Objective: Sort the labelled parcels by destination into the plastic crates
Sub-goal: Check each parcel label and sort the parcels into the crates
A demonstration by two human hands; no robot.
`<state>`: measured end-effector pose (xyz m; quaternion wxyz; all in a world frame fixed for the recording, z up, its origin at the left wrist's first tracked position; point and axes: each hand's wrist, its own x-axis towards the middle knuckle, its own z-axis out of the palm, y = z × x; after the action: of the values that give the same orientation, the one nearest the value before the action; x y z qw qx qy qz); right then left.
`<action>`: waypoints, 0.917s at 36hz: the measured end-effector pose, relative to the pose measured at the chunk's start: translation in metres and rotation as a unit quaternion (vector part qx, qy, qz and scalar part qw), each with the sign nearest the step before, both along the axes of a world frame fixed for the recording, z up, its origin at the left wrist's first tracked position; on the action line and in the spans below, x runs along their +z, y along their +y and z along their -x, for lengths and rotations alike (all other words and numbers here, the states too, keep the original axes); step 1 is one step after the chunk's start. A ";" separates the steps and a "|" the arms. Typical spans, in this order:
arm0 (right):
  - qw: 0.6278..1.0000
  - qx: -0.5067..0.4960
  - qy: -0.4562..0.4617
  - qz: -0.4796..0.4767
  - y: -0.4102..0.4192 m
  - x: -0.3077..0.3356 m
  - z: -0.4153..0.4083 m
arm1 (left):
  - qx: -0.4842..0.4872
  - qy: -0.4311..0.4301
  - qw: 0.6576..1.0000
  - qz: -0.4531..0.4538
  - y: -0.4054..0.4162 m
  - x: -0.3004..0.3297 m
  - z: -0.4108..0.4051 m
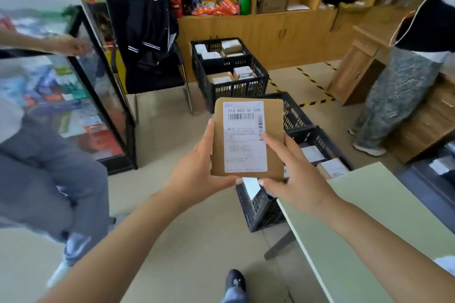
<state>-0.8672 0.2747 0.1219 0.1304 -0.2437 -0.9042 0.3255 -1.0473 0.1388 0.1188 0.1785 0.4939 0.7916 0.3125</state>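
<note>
Both hands, left hand [197, 170] and right hand [293, 174], grip a brown parcel [275, 130] whose label [245, 138] reads "516-A03-36 368".

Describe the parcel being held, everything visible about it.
The parcel is a flat brown cardboard piece with rounded top corners, held upright facing the camera above a black crate. A white label covers most of its face, with the code 516-A03-36 368, barcodes and small unreadable print. The left hand grips its left edge and bottom; the right hand holds the right edge, fingers over the label.
</note>
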 end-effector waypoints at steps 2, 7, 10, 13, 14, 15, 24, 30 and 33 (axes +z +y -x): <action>1.000 0.011 -0.001 0.006 0.018 -0.003 0.018 | 0.004 0.002 1.000 0.005 0.015 -0.002 0.017; 1.000 0.027 -0.010 0.005 0.072 -0.009 0.056 | 0.011 0.012 1.000 0.017 0.064 -0.005 0.058; 0.999 0.026 -0.013 0.013 0.103 -0.009 0.074 | 0.009 0.010 0.999 0.034 0.095 -0.005 0.076; 0.999 0.027 -0.019 0.013 0.134 -0.009 0.092 | 0.007 0.005 0.999 0.038 0.126 -0.004 0.094; 0.999 0.024 -0.025 0.012 0.143 -0.009 0.097 | 0.005 0.003 0.999 0.039 0.136 -0.004 0.099; 0.999 0.020 -0.030 0.012 0.152 -0.010 0.102 | 0.002 0.000 0.999 0.041 0.145 -0.004 0.105; 0.998 -0.023 -0.032 0.042 0.220 -0.018 0.158 | -0.059 0.002 0.997 0.058 0.236 -0.014 0.178; 0.995 -0.078 -0.046 0.044 0.260 -0.033 0.214 | -0.106 -0.012 0.992 0.066 0.294 -0.030 0.246; 0.991 -0.107 -0.059 0.061 0.275 -0.042 0.246 | -0.145 -0.018 0.986 0.079 0.324 -0.039 0.284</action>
<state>-1.1133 0.5497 0.0797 0.0962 -0.3654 -0.8573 0.3496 -1.3308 0.4630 0.0794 0.2746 0.5822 0.7303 0.2287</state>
